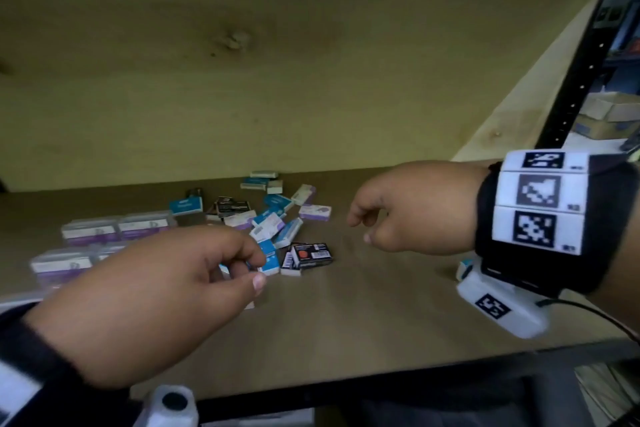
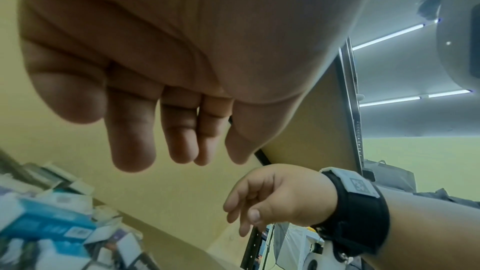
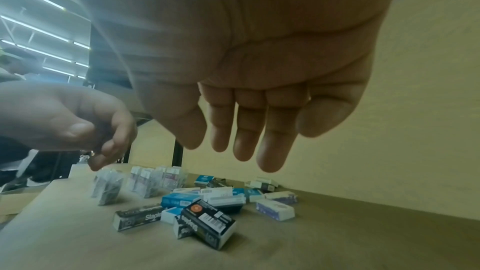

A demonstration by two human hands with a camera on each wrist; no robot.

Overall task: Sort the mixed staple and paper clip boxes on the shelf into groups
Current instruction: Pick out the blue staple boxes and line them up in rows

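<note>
black box [image 1: 313,254] | long axis L-R, flat | hands empty

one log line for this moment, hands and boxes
left hand: empty, over mixed pile | right hand: empty, beside pile | clear boxes: grouped left

The left hand [image 1: 149,291] covers part of the clear boxes [image 1: 90,239] and a blue box [image 1: 272,262] in the head view, print on the pile [image 1: 263,215] is too blurred to read, and both forearms run off the frame edges.
</note>
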